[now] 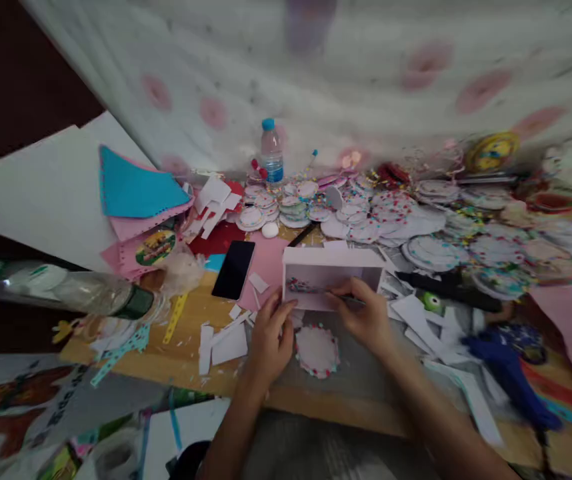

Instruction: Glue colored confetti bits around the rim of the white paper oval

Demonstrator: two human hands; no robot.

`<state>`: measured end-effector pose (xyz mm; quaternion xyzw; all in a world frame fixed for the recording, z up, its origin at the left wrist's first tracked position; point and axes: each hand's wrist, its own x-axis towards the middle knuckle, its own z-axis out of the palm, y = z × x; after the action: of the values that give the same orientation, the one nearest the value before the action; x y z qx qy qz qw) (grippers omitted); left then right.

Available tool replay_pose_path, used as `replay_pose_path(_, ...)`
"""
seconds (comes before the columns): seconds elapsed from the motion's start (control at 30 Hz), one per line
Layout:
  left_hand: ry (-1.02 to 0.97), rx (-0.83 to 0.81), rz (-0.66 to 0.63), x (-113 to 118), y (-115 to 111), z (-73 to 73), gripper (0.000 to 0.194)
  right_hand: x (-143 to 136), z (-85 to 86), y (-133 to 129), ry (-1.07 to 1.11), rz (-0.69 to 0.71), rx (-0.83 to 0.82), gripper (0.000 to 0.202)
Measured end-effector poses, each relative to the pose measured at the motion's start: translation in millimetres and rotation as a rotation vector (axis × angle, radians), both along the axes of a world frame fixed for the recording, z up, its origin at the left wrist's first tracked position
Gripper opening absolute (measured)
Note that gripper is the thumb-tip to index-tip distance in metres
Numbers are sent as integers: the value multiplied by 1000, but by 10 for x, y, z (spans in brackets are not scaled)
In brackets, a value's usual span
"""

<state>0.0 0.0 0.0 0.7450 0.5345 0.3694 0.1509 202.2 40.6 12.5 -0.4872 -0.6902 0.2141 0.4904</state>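
Observation:
A white open-fronted box (333, 257) lies on the grey mat at the middle of the table, with small coloured bits inside on its left. My left hand (272, 337) grips the box's lower left corner between thumb and fingers. At the box's opening, my right hand (361, 310) has its fingers pinched together, partly inside; a thin dark thing seems to extend from them, too small to name. Just below the box lies a round white disc (317, 351) edged with red and teal dots.
A black phone (234, 270) and paper scraps (230, 344) lie left. Behind stand a water bottle (271, 155) and piles of decorated discs (433, 253). A blue glue gun (513, 380) lies right, and a large bottle (76, 290) is at far left.

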Motion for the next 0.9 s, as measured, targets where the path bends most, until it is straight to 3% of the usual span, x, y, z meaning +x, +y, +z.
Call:
replay_pose_path(0.47,215,155,89,44,16,179,26,-5,5,-7,34,7,-36,10)
replay_pose_path(0.9,296,226,85,44,-34,206,17,58,12,-1,-29,28,-41,11)
